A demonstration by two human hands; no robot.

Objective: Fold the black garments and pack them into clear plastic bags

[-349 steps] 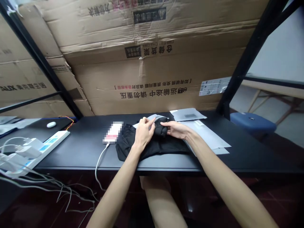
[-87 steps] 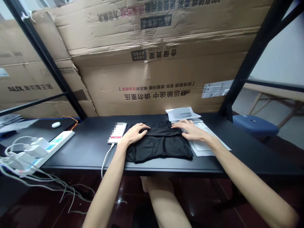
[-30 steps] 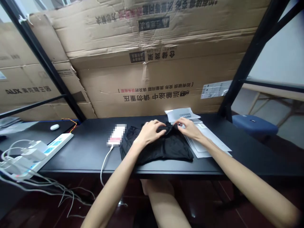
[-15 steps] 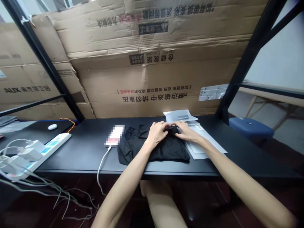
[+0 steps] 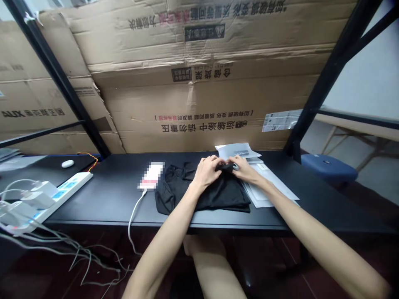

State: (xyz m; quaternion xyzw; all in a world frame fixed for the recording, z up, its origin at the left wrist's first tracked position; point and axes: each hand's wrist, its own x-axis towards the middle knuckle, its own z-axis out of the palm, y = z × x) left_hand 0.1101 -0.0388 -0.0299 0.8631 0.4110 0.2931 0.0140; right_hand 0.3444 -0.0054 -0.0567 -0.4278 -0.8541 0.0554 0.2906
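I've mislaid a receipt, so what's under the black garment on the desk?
The black garment covers whatever lies beneath it, so that cannot be seen. Around it shows the black desk; its right edge meets pale paper sheets, which may run under it.

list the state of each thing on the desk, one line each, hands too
left hand, fingers gathering the black garment's top fold
right hand, pinching the same fold
black garment, partly folded, bunched under both hands
phone, lying flat, white cable attached, screen blurred
power strip, chargers plugged in
white mouse, resting untouched
grey packet, lying flat
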